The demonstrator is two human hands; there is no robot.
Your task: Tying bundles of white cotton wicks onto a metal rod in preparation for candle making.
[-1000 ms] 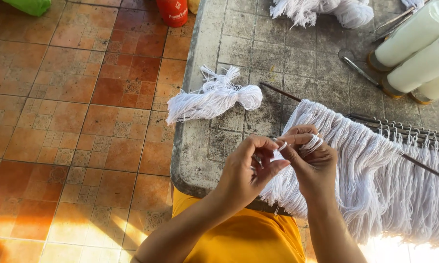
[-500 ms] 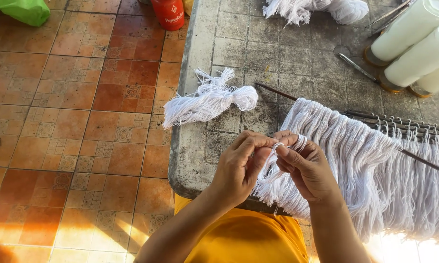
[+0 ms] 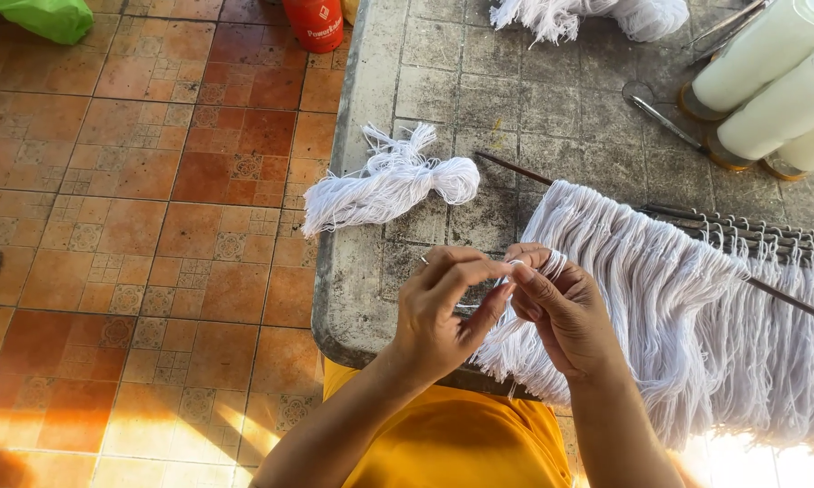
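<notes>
My left hand (image 3: 443, 316) and right hand (image 3: 565, 312) both pinch a few thin white cotton strands (image 3: 513, 265) at the near end of the long white yarn fringe (image 3: 660, 307) draped over the grey stone table (image 3: 425, 72); I should keep tension even and neighbouring strands separate.

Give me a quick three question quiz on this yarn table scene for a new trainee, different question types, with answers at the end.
1. True or false: the left hand and right hand are pinching white strands at the near end of the yarn fringe.
2. Multiple choice: the loose yarn bundle lies A) on the tiled floor, B) on the stone table, C) across the person's lap.
3. Fill in: the fringe hangs from a thin dark ____.

Key: 1 true; 2 B; 3 rod.
</notes>
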